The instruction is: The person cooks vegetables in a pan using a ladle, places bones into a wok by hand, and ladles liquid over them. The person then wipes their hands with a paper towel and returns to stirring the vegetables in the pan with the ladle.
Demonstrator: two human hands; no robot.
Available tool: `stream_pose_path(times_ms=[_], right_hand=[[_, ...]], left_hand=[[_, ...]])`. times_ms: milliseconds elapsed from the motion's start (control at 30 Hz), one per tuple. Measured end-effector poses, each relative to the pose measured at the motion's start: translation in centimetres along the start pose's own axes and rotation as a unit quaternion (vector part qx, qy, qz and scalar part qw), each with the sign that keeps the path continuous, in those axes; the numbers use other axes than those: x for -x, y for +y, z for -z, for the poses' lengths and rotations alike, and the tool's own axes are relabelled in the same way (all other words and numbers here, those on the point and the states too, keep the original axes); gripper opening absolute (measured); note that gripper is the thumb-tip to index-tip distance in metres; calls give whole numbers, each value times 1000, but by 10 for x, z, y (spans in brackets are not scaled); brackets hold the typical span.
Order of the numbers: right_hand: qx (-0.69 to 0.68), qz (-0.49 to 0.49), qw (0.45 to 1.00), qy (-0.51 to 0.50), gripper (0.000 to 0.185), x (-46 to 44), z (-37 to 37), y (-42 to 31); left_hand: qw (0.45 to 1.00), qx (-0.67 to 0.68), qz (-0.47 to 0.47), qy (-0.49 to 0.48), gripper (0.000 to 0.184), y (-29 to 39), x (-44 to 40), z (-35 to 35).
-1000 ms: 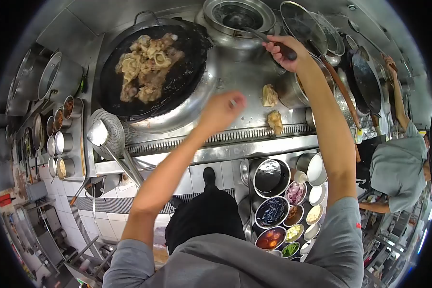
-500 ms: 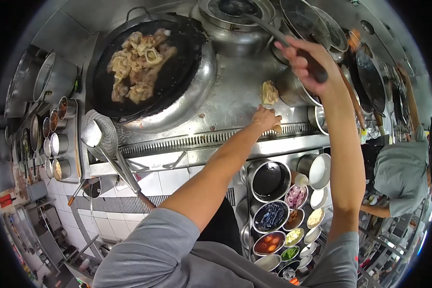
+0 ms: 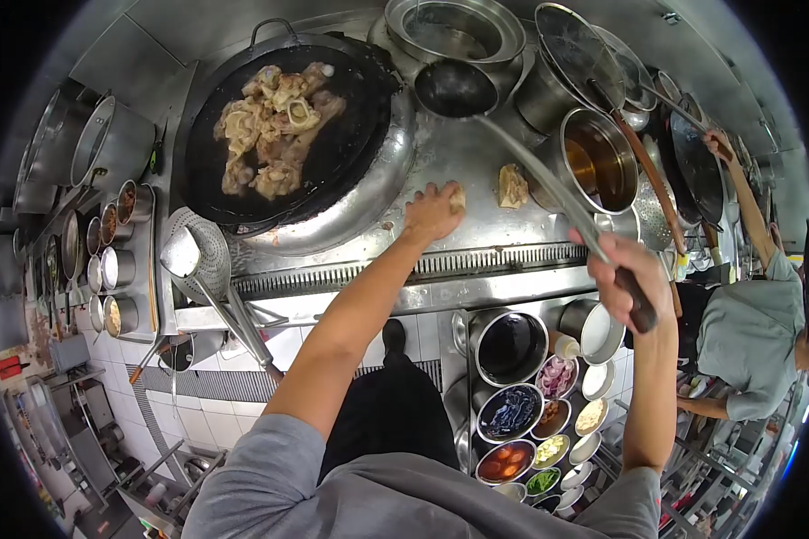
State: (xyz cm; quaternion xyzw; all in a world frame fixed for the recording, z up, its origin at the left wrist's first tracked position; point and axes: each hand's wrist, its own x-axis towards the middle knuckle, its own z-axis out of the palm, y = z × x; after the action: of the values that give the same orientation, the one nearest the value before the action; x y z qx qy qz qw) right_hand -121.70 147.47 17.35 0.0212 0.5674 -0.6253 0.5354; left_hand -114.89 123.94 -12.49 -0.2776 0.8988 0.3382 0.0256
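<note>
Holding a small piece of meat (image 3: 459,199) over or on the steel counter (image 3: 458,166), toward four o'clock from the pan; cannot tell whether lifted or touching down. Clamped on it with the bent fingers of the left hand (image 3: 433,214), leaving only a pale end exposed at the far side. At three o'clock from there, lying on the counter, near but apart: a second piece of meat (image 3: 513,186). At ten o'clock: a black pan (image 3: 368,108) with a heap of pale brown meat chunks (image 3: 274,135) gathered about its middle, including a ring-shaped one.

Gripping a long ladle (image 3: 456,90) at the dark end of its handle with the right hand (image 3: 634,278), slightly blurred at four o'clock from the left; fingers wrapped closed round it. Pointing the ladle's bowl toward twelve o'clock, just below a wide silver pot (image 3: 511,45); cannot tell whether touching anything.

Farther out, between two and three o'clock: a pot of brown liquid (image 3: 593,171). Around five o'clock: bowls of dark liquid (image 3: 511,349), sliced onion (image 3: 557,375) and chopped greens (image 3: 543,481). At nine o'clock: a perforated skimmer (image 3: 211,256). Toward three o'clock, near the edge of view: a co-worker's hand (image 3: 717,144) on another handle, and toward four, a grey shirt (image 3: 746,314).
</note>
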Motion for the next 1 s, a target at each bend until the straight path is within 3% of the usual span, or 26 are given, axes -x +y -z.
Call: stream_pose_path(times_ms=[67, 200, 233, 267, 300, 333, 367, 400, 467, 500, 533, 567, 600, 633, 667, 700, 833, 900, 1000], right_hand=[[33, -17, 999, 26, 34, 16, -3, 13], [198, -23, 975, 96, 28, 33, -6, 39], [223, -30, 969, 104, 15, 36, -6, 44], [242, -17, 965, 97, 14, 36, -3, 51], [262, -4, 961, 91, 13, 38, -1, 57], [261, -3, 961, 94, 13, 42, -1, 59], [258, 1, 960, 104, 13, 45, -3, 60], [256, 5, 960, 113, 13, 48, -6, 62], [300, 25, 945, 126, 14, 58, -15, 61], [341, 43, 928, 141, 15, 63, -21, 61], [380, 65, 908, 166, 19, 67, -26, 62], [381, 66, 907, 164, 19, 69, -29, 61], [436, 89, 876, 186, 20, 70, -31, 59], [489, 113, 840, 205, 21, 70, -34, 57], [420, 107, 880, 195, 31, 67, -29, 55], [376, 126, 901, 176, 26, 60, -20, 53], [334, 153, 920, 134, 15, 20, -9, 14], [381, 182, 896, 136, 15, -11, -20, -9], [465, 248, 841, 119, 18, -77, -17, -31]], left_hand=[[991, -113, -71, -5, 70, 10, 12, 3], [993, -79, -72, 41, 74, -23, -32, -32], [1000, -2, -8, 22, 70, -23, -39, -30], [996, 75, 56, 2, 66, -23, -42, -30], [996, 75, 53, -1, 66, -18, -39, -25], [939, 305, 111, -113, 63, -12, -34, -17], [815, 513, 161, -216, 60, -5, -29, -7], [815, 513, 161, -215, 60, -2, -26, -11], [785, 604, 107, -91, 57, 4, -25, -21], [785, 603, 105, -89, 57, 5, -30, -13], [896, 443, 32, -28, 58, 5, -35, -6], [964, 261, -42, 35, 59, 7, -38, 1], [977, 196, -43, 66, 61, 26, -24, 29], [977, 194, -43, 72, 61, 34, -18, 43], [984, 145, -67, 78, 65, 40, -17, 56], [988, 93, -88, 83, 68, 42, -14, 71], [973, 98, -116, 176, 64, 52, 14, 143], [964, 71, -128, 222, 63, 43, 27, 188], [982, -11, -43, 186, 62, 14, 44, 245]])
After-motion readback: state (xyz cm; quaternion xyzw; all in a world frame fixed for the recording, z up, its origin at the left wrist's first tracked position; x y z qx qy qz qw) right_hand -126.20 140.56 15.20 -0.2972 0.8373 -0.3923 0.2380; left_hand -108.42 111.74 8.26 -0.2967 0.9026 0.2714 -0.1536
